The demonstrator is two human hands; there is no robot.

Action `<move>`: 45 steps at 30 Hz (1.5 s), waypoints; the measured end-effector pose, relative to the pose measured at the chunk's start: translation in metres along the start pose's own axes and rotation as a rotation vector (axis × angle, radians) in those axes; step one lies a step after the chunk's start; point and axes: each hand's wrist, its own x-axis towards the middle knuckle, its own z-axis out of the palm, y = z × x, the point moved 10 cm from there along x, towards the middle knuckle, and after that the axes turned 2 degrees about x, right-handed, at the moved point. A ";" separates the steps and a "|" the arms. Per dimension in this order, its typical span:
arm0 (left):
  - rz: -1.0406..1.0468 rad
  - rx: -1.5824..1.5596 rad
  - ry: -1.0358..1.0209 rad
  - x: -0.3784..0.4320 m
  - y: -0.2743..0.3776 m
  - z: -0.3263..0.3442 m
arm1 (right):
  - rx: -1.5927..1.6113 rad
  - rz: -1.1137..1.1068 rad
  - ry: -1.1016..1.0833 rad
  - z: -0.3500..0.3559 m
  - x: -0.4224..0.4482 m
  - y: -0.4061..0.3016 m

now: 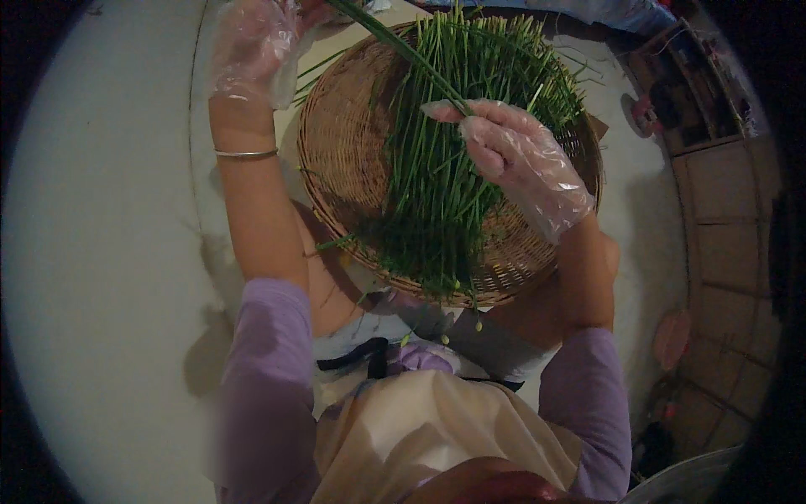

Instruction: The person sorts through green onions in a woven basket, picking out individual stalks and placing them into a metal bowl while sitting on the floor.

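Note:
My right hand (522,154), in a clear plastic glove, pinches a thin bunch of long green stems (403,47) between thumb and fingers. That bunch slants up and left, out past the top edge. Close to its upper end is my left hand (255,50), gloved the same way; its fingertips are partly cut off, so its grip cannot be made out. Below my right hand, a round woven wicker basket (349,145) holds a thick pile of flowering chive stems (441,164). Several pale buds (478,326) hang over the basket's near rim.
The basket rests by my bent legs (334,283). Pale floor (113,220) stretches to the left. Along the right stand a shelf unit (699,82) and a row of brown panels (724,189). A few loose stems (318,72) stick out beyond the basket's far left side.

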 end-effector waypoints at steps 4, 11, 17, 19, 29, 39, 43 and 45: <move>-0.175 -0.213 -0.021 0.008 -0.021 -0.015 | -0.102 -0.071 0.018 -0.006 0.001 0.000; 0.023 -0.075 -0.216 -0.004 -0.002 0.009 | -0.159 -0.257 0.220 -0.024 -0.004 -0.006; -0.007 0.145 -0.039 -0.007 -0.010 -0.013 | -0.142 0.088 0.002 0.005 -0.008 0.001; 0.089 0.151 -0.073 -0.009 0.000 -0.004 | -0.154 0.135 -0.014 0.001 -0.006 0.007; 0.037 0.094 -0.087 -0.002 -0.005 -0.009 | -0.253 0.057 0.157 -0.022 0.004 0.017; -0.132 1.206 0.201 0.000 0.018 -0.179 | -0.727 -0.219 0.729 -0.169 -0.042 -0.089; -0.223 1.816 -0.016 0.028 -0.044 -0.208 | -0.923 -0.444 0.943 -0.374 -0.120 -0.120; 0.051 1.536 -0.143 0.023 -0.055 -0.227 | -1.080 -0.407 1.046 -0.398 -0.106 -0.103</move>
